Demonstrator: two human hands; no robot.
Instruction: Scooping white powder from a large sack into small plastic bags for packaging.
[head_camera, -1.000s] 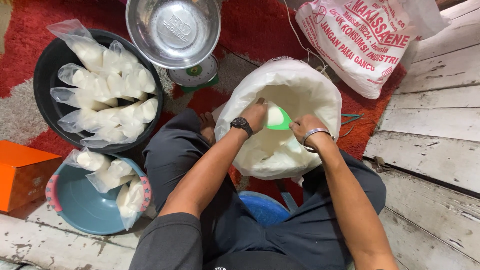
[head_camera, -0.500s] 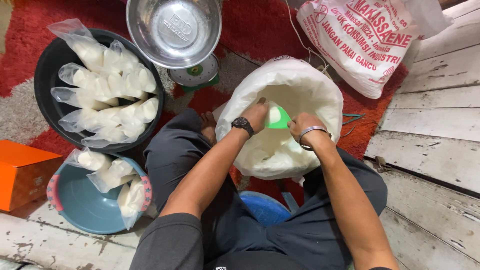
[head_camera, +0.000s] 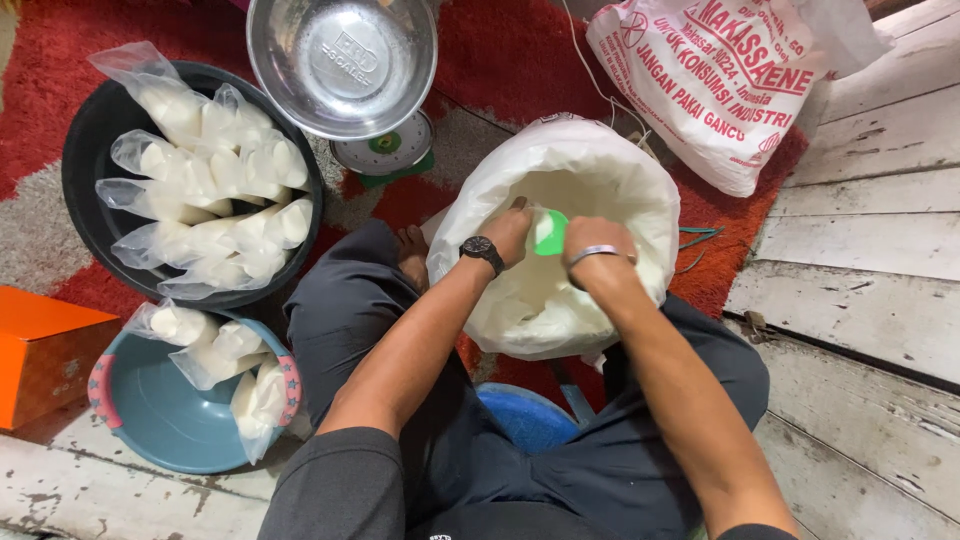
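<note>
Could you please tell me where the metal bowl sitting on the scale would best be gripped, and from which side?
Probably by its thin rolled rim. The metal bowl sits upright and open on the scale, with smooth, sloping walls that offer little hold. Its near-right rim, above the scale dial, looks best: the black tub of filled bags crowds its left side.

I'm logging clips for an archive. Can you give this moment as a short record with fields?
setting: person seated on a red rug beside white floorboards
left hand: inside the open white sack
right hand: at a green scoop in the sack; grip unclear
black tub: filled clear bags
blue basin: a few more bags
metal bowl: on a scale
also: orange box, printed sack
</note>
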